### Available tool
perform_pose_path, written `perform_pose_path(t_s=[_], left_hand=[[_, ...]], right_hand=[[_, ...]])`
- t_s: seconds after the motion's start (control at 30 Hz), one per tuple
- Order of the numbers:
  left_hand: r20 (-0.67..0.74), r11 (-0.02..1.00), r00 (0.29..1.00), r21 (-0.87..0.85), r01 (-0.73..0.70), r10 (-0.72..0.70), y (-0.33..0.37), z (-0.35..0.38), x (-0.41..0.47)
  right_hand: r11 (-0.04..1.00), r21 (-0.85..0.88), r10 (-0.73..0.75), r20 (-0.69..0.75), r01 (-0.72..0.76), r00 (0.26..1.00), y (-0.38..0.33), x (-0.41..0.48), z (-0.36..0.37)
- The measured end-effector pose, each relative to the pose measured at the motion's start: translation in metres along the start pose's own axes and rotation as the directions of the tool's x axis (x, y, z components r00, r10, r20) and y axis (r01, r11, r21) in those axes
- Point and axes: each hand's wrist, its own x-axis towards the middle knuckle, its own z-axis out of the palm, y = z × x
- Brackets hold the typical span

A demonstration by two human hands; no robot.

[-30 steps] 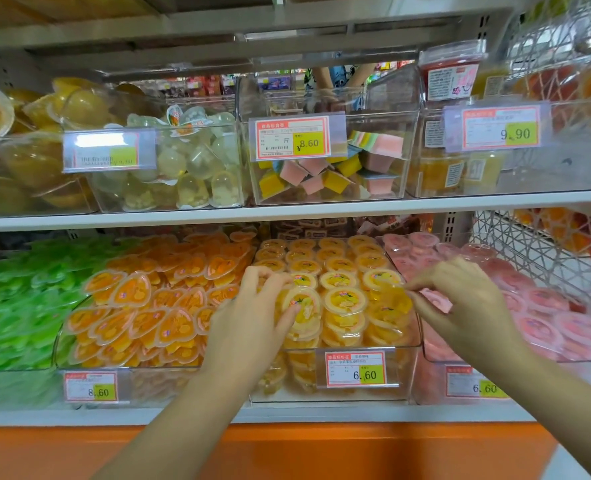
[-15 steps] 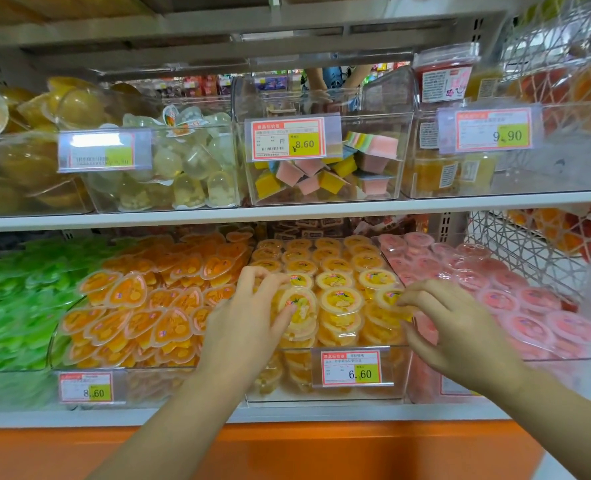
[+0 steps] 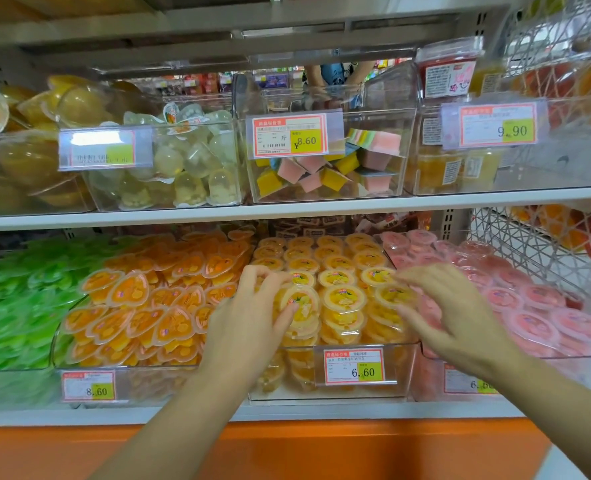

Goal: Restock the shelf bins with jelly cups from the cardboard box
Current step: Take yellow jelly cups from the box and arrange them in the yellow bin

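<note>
1. Step in hand, as it appears from the aisle: tidying the yellow cups (image 3: 342, 299) in the middle bin (image 3: 406, 370) of the lower shelf (image 3: 321, 410). The bin looks nearly full. The cardboard box is not in view.
2. The left hand (image 3: 249, 323) curls round one jelly cup (image 3: 301, 304) at the front left of the pile. The thumb lies on its lid and the fingers arch over its top edge. This cup sits tilted towards the front, on top of the stack.
3. The right hand (image 3: 460, 317) is spread with its fingers loosely bent, at the right edge of the yellow pile, and holds nothing. Whether its fingertips touch the cups cannot be told.
4. The next move probably calls for pressing the tilted cup flat into its row, with the right hand steadying the stack beside it. After that comes a reach back to the box for more.
5. Materials: the cups are shallow, round, clear plastic tubs with printed film lids, and they look smooth and slippery. The bin is clear rigid plastic with a low front wall that carries a price tag (image 3: 354, 367).
6. Neighbours: heart-shaped orange cups (image 3: 141, 306) lie in the bin to the left and round pink cups (image 3: 529, 306) to the right. Green cups (image 3: 10, 306) fill the far left.
</note>
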Motion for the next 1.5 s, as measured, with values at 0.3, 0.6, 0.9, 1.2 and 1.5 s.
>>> perform_pose_path(t_s=[0.3, 0.6, 0.9, 1.2, 1.5], left_hand=[[-0.01, 1.0, 1.0, -0.016, 0.0, 0.0, 0.0, 0.002, 0.0], [-0.001, 1.0, 1.0, -0.019, 0.005, -0.005, -0.001, 0.003, 0.001], [-0.008, 1.0, 1.0, -0.027, -0.001, 0.001, -0.002, 0.002, -0.001], [0.015, 0.999, 1.0, -0.029, 0.016, -0.015, -0.001, 0.002, 0.0], [0.013, 1.0, 1.0, -0.022, 0.011, -0.011, -0.002, 0.002, 0.0]], right_hand=[[0.933, 0.119, 0.279, 0.358, -0.34, 0.891, 0.017, 0.028, 0.005], [0.907, -0.043, 0.384, 0.497, -0.42, 0.778, 0.012, 0.042, 0.013], [0.874, 0.166, 0.353, 0.428, -0.457, 0.832, 0.002, 0.033, -0.006], [0.956, -0.001, 0.265, 0.44, -0.295, 0.858, 0.0, 0.023, -0.007], [0.976, -0.111, 0.201, 0.159, -0.185, 0.967, 0.002, 0.007, 0.01]])
